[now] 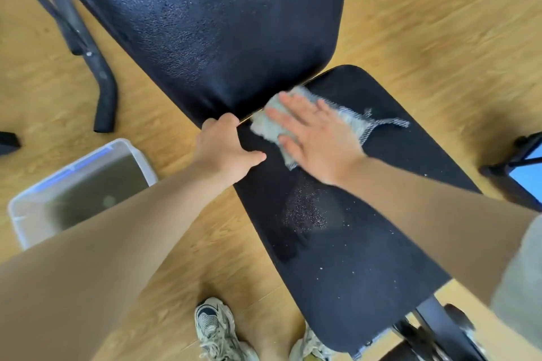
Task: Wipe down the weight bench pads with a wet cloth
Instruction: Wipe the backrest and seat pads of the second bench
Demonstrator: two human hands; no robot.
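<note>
A water tub [82,184] sits left of the hands. The left hand [225,149] grips the seat pad [352,243] by its edge. Beside it the right hand [313,138], fingers spread, presses the cloth [269,126] flat. Beyond them the back pad [205,23] glistens, probably wiped; the seat pad looks half done.

Seeing black on back pad [205,23], pebbled leather grain, bluish sheen. Same black on seat pad [352,243], dotted with white specks plus a darker wet-looking patch mid-pad (speckle glints silver there). Noting pale grey-blue on cloth [268,126], frayed edge woven grey-and-white. Reading floor [425,38] as honey-yellow wood grain. Logging tub [88,160] as translucent white, blue strip along rim, murky dark grey inside. Marking shoes [217,328] as white-grey mesh with navy patches. Tagging frame tube [102,88] black, sleeve [525,272] light grey.
</note>
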